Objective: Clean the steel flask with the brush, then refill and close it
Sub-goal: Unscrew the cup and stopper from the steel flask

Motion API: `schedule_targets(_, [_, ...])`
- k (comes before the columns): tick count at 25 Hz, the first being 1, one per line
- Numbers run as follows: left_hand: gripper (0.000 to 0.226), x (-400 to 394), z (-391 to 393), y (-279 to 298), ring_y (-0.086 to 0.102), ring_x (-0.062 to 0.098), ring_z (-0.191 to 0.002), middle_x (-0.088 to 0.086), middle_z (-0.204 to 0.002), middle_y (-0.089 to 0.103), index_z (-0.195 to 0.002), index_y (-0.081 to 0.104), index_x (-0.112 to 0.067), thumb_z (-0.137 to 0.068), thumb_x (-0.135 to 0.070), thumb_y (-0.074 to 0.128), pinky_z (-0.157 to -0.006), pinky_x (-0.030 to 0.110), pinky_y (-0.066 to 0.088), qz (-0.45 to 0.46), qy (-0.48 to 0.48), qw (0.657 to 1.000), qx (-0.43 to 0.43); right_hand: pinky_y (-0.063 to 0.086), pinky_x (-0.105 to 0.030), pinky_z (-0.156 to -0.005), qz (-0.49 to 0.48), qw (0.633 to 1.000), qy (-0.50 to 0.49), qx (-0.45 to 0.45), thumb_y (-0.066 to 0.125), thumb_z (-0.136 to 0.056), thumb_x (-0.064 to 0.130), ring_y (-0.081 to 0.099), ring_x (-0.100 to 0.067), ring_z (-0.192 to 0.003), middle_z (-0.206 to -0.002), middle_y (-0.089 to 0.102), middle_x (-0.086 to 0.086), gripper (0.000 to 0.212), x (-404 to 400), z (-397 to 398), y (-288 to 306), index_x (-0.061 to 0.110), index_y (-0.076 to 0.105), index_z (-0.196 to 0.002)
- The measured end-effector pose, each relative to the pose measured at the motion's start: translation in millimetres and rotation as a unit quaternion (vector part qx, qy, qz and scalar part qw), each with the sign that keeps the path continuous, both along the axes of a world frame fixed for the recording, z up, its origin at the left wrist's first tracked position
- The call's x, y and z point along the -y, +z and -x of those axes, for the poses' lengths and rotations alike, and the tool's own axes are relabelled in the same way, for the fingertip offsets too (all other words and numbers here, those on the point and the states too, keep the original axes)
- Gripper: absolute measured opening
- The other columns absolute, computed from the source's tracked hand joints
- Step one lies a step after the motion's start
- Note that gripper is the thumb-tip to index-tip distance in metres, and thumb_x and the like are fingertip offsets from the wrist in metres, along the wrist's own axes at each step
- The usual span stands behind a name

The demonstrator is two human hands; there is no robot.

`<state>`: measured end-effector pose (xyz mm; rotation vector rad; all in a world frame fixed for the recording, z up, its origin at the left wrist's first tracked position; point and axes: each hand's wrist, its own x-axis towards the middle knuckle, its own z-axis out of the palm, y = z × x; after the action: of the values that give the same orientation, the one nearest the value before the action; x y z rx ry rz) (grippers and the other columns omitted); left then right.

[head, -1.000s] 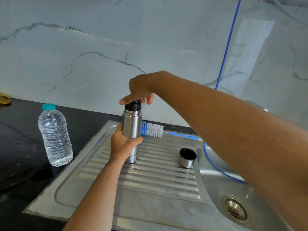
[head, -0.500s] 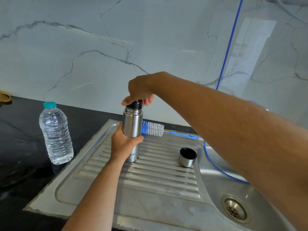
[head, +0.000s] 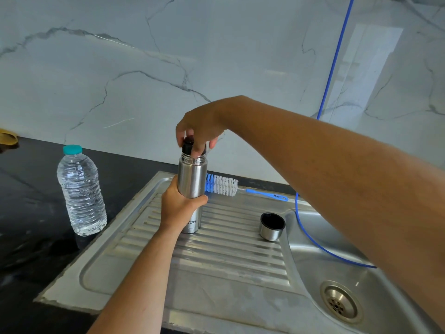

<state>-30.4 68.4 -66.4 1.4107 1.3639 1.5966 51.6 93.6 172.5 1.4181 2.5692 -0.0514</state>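
The steel flask (head: 192,179) stands upright on the ribbed drainboard (head: 216,251). My left hand (head: 179,208) grips its body at mid height. My right hand (head: 199,131) comes from above and pinches the black stopper (head: 187,144) at the flask's mouth; the stopper sits at the rim, partly hidden by my fingers. The blue and white bottle brush (head: 222,185) lies behind the flask at the drainboard's back edge. The flask's steel cup lid (head: 272,226) stands mouth up to the right.
A plastic water bottle (head: 81,191) with a teal cap stands on the black counter at left. The sink basin with its drain (head: 340,302) lies at the lower right. A blue hose (head: 334,61) runs down the marble wall into the basin.
My right hand's fingers have turned around the black stopper, which now shows more of the flask's threaded neck below it. My left hand and the flask stay in place.
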Motion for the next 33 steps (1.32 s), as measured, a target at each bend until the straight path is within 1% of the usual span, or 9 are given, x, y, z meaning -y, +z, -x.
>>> schedule_targets(2, [0.054, -0.3, 0.2, -0.4, 0.07, 0.016, -0.084, -0.002, -0.092, 0.07, -0.11, 0.064, -0.026, -0.066, -0.011, 0.089, -0.072, 0.035, 0.061, 0.001, -0.001, 1.0, 0.0, 0.062, -0.033, -0.084, 0.01, 1.0, 0.008, 0.013, 0.079, -0.09, 0.025, 0.065, -0.02, -0.098, -0.125, 0.06, -0.004, 0.047, 0.8, 2.3, 0.4, 0.017, 0.061, -0.133])
schedule_targets(5, [0.056, 0.4, -0.2, 0.4, 0.07, 0.015, -0.084, -0.003, -0.093, 0.07, -0.113, 0.063, -0.027, -0.066, -0.011, 0.089, -0.071, 0.033, 0.06, 0.0, -0.006, 1.0, 0.001, 0.061, -0.027, -0.07, -0.039, 0.998, -0.036, 0.018, 0.067, -0.091, 0.059, 0.075, -0.02, -0.083, -0.104, 0.071, -0.009, 0.051, -3.5, 2.5, -7.1, 0.01, 0.066, -0.108])
schedule_targets(11, [0.056, 1.7, -0.6, 1.9, 0.069, 0.014, -0.084, -0.003, -0.093, 0.069, -0.112, 0.062, -0.028, -0.067, -0.01, 0.089, -0.069, 0.03, 0.058, 0.001, -0.004, 1.0, -0.002, 0.062, -0.029, -0.078, 0.003, 1.0, -0.009, -0.005, 0.076, -0.092, 0.033, 0.066, -0.023, -0.105, -0.122, 0.064, -0.008, 0.042, -4.2, 4.2, -2.8, 0.015, 0.063, -0.128])
schedule_targets(14, [0.057, 2.1, -0.8, 2.8, 0.068, 0.012, -0.085, -0.005, -0.093, 0.069, -0.112, 0.06, -0.03, -0.068, -0.011, 0.089, -0.068, 0.026, 0.055, 0.003, -0.006, 1.0, -0.002, 0.059, -0.026, -0.07, -0.035, 0.998, -0.036, 0.025, 0.065, -0.091, 0.062, 0.073, -0.02, -0.088, -0.105, 0.069, -0.009, 0.056, -2.3, 6.0, -6.9, 0.011, 0.064, -0.113])
schedule_targets(18, [0.057, 2.7, -0.9, 2.7, 0.069, 0.012, -0.085, -0.004, -0.094, 0.069, -0.114, 0.061, -0.028, -0.067, -0.011, 0.089, -0.069, 0.027, 0.056, 0.002, -0.006, 1.0, -0.006, 0.052, -0.019, -0.059, -0.035, 0.999, -0.039, -0.012, 0.068, -0.091, 0.057, 0.074, -0.011, -0.066, -0.089, 0.072, -0.004, 0.041, -2.5, -0.1, -6.6, 0.016, 0.062, -0.087])
schedule_targets(23, [0.057, 2.8, -0.7, 3.2, 0.068, 0.014, -0.085, -0.003, -0.094, 0.068, -0.116, 0.062, -0.024, -0.068, -0.008, 0.089, -0.068, 0.027, 0.054, 0.002, -0.01, 1.0, -0.004, 0.054, -0.019, -0.07, -0.049, 0.989, -0.041, -0.132, 0.069, -0.09, 0.057, 0.077, -0.014, -0.087, -0.103, 0.075, -0.005, 0.054, 11.8, -27.3, 19.3, 0.007, 0.071, -0.112])
schedule_targets(26, [0.057, 1.7, -0.9, 2.4, 0.068, 0.015, -0.085, -0.002, -0.095, 0.068, -0.116, 0.062, -0.022, -0.067, -0.008, 0.089, -0.069, 0.028, 0.055, 0.0, -0.005, 1.0, -0.002, 0.062, -0.026, -0.084, -0.031, 0.947, -0.08, -0.309, 0.079, -0.085, 0.049, 0.075, -0.019, -0.094, -0.107, 0.072, -0.011, 0.055, 16.9, -56.8, 19.4, 0.001, 0.068, -0.111])
schedule_targets(30, [0.056, 0.4, 3.3, 2.4, 0.068, 0.013, -0.085, -0.003, -0.095, 0.068, -0.112, 0.061, -0.025, -0.066, -0.009, 0.089, -0.067, 0.027, 0.055, -0.007, 0.021, 1.0, 0.0, 0.064, -0.034, -0.082, 0.022, 0.804, -0.166, -0.571, 0.088, -0.08, 0.029, 0.076, -0.022, -0.091, -0.109, 0.072, -0.015, 0.042, 11.8, -95.3, -20.5, 0.006, 0.062, -0.104])
schedule_targets(33, [0.059, 0.5, 7.7, 4.4, 0.066, 0.01, -0.084, -0.004, -0.097, 0.067, -0.115, 0.06, -0.023, -0.066, -0.008, 0.089, -0.064, 0.023, 0.05, -0.008, 0.048, 0.999, 0.022, 0.06, -0.024, -0.071, -0.085, 0.793, -0.242, -0.553, 0.088, -0.076, 0.043, 0.071, -0.014, -0.081, -0.093, 0.074, -0.005, 0.041, 10.0, -115.6, -62.9, 0.012, 0.07, -0.095])
